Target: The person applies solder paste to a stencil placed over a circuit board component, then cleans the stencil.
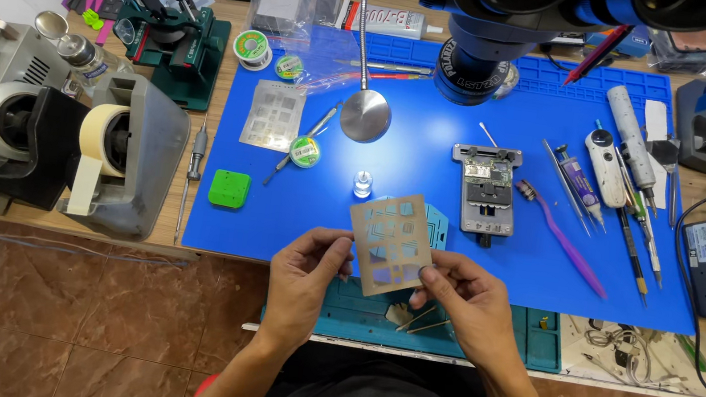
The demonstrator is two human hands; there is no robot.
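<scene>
Both of our forearms reach up from the bottom edge, and between them we hold a thin metal stencil (390,243), square and pierced with many small rectangular cut-outs. Our left hand (304,275) pinches its left edge between thumb and fingers; our right hand (467,299) grips its lower right corner the same way, so both hands are closed on the sheet. We keep the stencil raised and slightly tilted above the near edge of the blue mat (430,159) that covers the table (187,236).

Just behind the stencil a small clear bottle (362,183) stands on the mat, and to its right sits a grey holder with a circuit board (486,188) clamped in it. A purple toothbrush (560,237) lies beside that holder. A second stencil (273,114) rests flat further left, near a green square block (229,189) and a small green-labelled spool (305,151). At the left end of the table a grey tape dispenser (121,152) carries 1 roll of pale tape. A microscope head (491,27) hangs over the far side of the mat.
</scene>
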